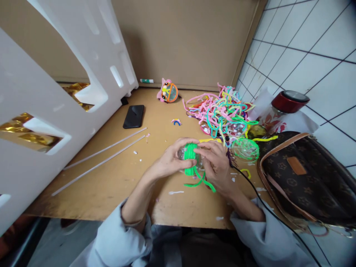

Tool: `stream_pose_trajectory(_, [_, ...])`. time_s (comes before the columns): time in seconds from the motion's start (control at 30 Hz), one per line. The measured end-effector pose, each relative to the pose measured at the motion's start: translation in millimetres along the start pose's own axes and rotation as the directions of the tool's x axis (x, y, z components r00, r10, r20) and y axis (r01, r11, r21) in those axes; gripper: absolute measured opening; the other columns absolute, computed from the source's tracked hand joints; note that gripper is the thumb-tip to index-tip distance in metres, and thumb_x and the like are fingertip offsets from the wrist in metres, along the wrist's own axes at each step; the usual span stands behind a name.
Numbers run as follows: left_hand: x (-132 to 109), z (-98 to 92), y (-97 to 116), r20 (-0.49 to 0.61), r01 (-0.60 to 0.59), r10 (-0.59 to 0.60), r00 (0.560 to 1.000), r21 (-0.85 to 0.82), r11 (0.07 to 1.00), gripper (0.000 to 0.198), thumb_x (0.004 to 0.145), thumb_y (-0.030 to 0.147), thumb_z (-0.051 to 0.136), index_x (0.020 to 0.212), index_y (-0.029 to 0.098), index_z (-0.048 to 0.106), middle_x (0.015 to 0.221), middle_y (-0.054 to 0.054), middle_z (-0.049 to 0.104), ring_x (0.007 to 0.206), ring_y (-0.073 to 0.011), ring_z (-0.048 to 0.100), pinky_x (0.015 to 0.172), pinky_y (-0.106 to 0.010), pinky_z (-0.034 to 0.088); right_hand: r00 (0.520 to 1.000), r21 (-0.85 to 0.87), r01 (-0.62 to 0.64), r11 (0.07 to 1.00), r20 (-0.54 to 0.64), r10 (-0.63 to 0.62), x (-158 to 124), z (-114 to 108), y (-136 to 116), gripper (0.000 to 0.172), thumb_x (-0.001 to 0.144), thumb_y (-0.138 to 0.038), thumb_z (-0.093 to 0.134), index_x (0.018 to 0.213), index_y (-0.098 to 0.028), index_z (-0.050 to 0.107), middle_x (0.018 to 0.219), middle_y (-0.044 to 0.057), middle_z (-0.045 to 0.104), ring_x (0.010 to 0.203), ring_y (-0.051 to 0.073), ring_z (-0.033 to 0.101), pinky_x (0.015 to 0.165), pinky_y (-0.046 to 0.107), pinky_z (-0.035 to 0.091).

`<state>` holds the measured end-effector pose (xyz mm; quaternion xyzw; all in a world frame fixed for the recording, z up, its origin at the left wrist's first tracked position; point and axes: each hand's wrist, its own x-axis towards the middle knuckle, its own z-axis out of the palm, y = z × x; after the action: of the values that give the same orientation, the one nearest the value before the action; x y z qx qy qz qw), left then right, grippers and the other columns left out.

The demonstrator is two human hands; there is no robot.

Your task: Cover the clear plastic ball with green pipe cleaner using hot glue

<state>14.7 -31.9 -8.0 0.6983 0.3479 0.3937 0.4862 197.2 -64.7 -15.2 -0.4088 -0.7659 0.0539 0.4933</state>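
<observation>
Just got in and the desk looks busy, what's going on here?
The person's left hand and right hand grip a small clear object wrapped in green pipe cleaner above the wooden table. Loose green ends trail below. A tangle of coloured pipe cleaners lies beyond, a phone to the left, a brown handbag on the right.

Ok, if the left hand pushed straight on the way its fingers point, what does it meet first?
The green-wrapped ball it grips. The left hand points rightward in the picture; just behind the ball sits the right hand, gripping it too, though depth is unclear.
</observation>
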Motion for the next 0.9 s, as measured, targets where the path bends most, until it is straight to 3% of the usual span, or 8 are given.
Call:
stream_pose_trajectory(0.13, [-0.1,-0.4,0.7,0.001,0.013,-0.012,1.000,-0.021,1.000,0.052,0.070,0.029,0.081,0.119,0.023,0.066,0.125,-0.008,0.062,0.118,-0.0274,0.057,0.105,-0.041,0.044,0.995,0.069,-0.040,0.997,-0.085,0.046,-0.1,-3.7,0.2,0.034,0.091,-0.012,0.044,0.102,-0.027,0.071,0.102,0.005,0.069,0.096,0.021,0.064,0.086,0.042,0.050])
stream_pose_trajectory(0.33, [1.5,-3.1,0.6,0.011,-0.005,0.005,1.000,0.004,1.000,0.040,0.070,0.030,0.081,0.108,0.024,0.073,0.126,-0.008,0.061,0.124,-0.0278,0.054,0.110,-0.043,0.040,0.995,0.061,-0.088,0.994,-0.046,0.091,0.1,-6.4,-1.1,0.028,0.093,-0.015,0.046,0.104,-0.025,0.070,0.096,0.005,0.069,0.093,0.021,0.063,0.083,0.040,0.050])
stream_pose_trajectory(0.57, [0.1,-4.3,6.2,-0.005,0.037,-0.037,0.999,-0.024,0.999,0.042,0.074,0.030,0.079,0.115,0.024,0.072,0.129,-0.009,0.062,0.126,-0.0286,0.054,0.112,-0.045,0.038,0.999,0.064,0.030,0.998,0.015,-0.031,2.8,-9.5,-4.0,0.026,0.088,-0.010,0.047,0.095,-0.025,0.068,0.092,0.004,0.069,0.090,0.021,0.063,0.080,0.039,0.047])
stream_pose_trajectory(0.73, [0.4,-6.6,3.7,-0.008,0.011,-0.012,1.000,-0.071,0.997,0.033,0.073,0.028,0.078,0.106,0.025,0.076,0.125,-0.008,0.064,0.136,-0.0294,0.045,0.117,-0.047,0.031,0.986,0.066,0.140,0.988,0.087,-0.145,3.1,-12.2,-4.0,0.025,0.081,-0.010,0.050,0.093,-0.025,0.066,0.096,0.003,0.068,0.091,0.020,0.062,0.079,0.038,0.046])
stream_pose_trajectory(0.9, [2.6,-8.3,1.3,-0.044,0.048,-0.053,0.998,-0.109,0.993,0.029,0.070,0.026,0.079,0.098,0.024,0.078,0.125,-0.008,0.066,0.136,-0.0301,0.046,0.118,-0.047,0.031,0.970,0.076,0.179,0.981,0.152,-0.189,2.5,-11.9,-6.6,0.025,0.075,-0.006,0.052,0.088,-0.024,0.064,0.099,0.004,0.068,0.100,0.023,0.061,0.085,0.041,0.045])
